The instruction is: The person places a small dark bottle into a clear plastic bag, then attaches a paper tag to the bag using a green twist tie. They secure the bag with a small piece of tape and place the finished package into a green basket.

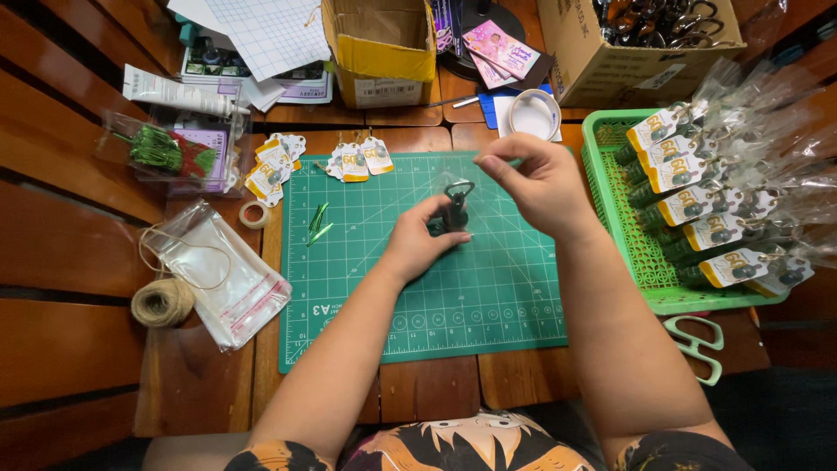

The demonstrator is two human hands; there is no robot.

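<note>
The left hand (417, 242) is resting on the green cutting mat (375, 296), its fingers closing around a small dark keychain (456, 205) standing near the mat's middle. Just above it, the right hand (542, 180) is hovering with thumb and fingertips pinching together; whether they are holding something thin I cannot tell. Right of the mat, a green basket (641, 262) is holding wrapped, tagged packets (706, 231). Beyond the mat, loose paper tags (357, 160) are lying.
</note>
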